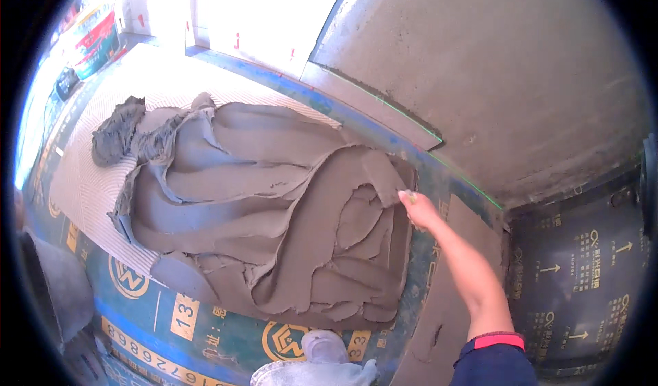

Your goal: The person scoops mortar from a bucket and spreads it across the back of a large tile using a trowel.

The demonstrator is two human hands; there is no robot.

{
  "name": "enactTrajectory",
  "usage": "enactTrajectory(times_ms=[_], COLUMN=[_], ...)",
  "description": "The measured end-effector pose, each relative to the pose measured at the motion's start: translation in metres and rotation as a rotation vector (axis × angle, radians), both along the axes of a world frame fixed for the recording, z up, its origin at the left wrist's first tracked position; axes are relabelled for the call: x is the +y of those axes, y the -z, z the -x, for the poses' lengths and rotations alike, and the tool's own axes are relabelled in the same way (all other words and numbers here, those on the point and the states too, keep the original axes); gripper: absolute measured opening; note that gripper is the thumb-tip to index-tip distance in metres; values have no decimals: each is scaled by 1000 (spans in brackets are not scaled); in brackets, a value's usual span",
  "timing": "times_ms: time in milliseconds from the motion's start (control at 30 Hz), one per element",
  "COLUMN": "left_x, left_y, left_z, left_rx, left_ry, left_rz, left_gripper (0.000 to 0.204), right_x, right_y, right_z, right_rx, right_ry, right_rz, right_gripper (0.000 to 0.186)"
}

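Note:
My right hand (417,208) is shut on the handle of a trowel, whose mortar-coated blade (380,173) lies in thick grey mortar (253,194) at the right end of a large slab. The mortar is heaped in folds and ridges. Fine combed lines show on the slab’s left part (89,180). The slab lies on printed green boards (185,317). I cannot make out my left hand.
A grey wall (480,57) with a green laser line stands behind, above a dark printed sheet (582,269). Buckets (92,43) stand upper left, a grey container (58,290) lower left. A denim-clad leg (288,376) and shoe (322,345) show below.

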State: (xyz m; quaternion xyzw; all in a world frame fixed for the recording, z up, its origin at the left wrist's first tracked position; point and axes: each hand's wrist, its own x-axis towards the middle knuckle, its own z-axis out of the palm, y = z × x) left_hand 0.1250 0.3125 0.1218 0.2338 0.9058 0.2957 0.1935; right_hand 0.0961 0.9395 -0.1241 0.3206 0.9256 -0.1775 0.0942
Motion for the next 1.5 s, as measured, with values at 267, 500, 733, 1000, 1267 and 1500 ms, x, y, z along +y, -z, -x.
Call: enactTrajectory(times_ms=[267,500,733,1000,1267,1500], left_x=[5,29,35,58,88,53], left_y=[11,27,42,54,68,80], left_z=[10,38,47,56,72,65], left_rx=[67,-42,-16,-15,-2,270], left_ry=[46,129,78,121,80,-44], left_rz=[156,128,24,106,93,14], left_gripper=[34,40,35,34,35,27], right_x=[-69,-178,-66,-12,-41,67], right_y=[18,-10,-22,-33,-56,8], right_z=[38,124,49,-2,121,85], right_rx=[333,-9,48,224,159,36], right_ry=[748,139,20,787,203,307], right_rz=[1516,828,11,772,588,235], right_gripper=[48,55,50,40,44,52])
